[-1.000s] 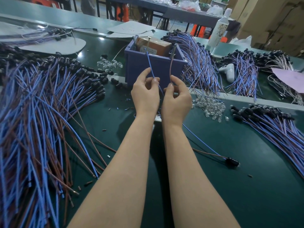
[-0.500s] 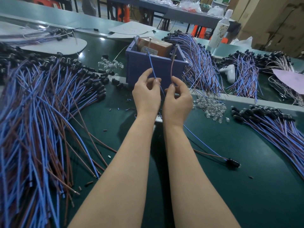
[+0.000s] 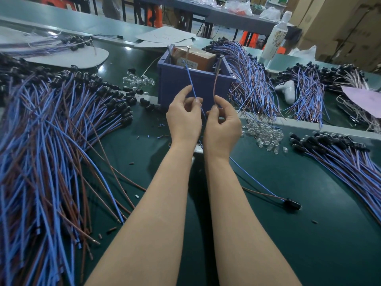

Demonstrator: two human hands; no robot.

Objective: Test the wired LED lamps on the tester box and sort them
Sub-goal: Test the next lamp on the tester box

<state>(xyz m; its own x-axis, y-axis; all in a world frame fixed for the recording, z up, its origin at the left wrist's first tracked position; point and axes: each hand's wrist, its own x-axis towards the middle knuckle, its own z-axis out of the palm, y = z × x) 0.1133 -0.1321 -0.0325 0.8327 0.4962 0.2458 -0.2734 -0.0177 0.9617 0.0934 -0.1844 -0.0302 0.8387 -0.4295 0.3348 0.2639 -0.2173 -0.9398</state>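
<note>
Fingers point(image 3: 183, 93) pinch-tight on two wires point(image 3: 190, 83)

Dark green across the table point(image 3: 309, 254). Violet-blue on the tester box point(image 3: 181, 87), orange-brown on the carton point(image 3: 198, 56) inside. Plain blue wire point(image 3: 191, 83) and plain brown wire point(image 3: 215, 85) above the box front; black lamp head point(image 3: 291, 204) at the right. Streaks of blue and brown through the wire heap point(image 3: 41, 162), black at its caps. Colourless clear bulbs point(image 3: 266, 135). Pale lilac sheet point(image 3: 365, 102).

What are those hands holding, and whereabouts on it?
Left hand pinches the blue wire, right hand the brown wire, each a little below its upper end at the box.
</note>
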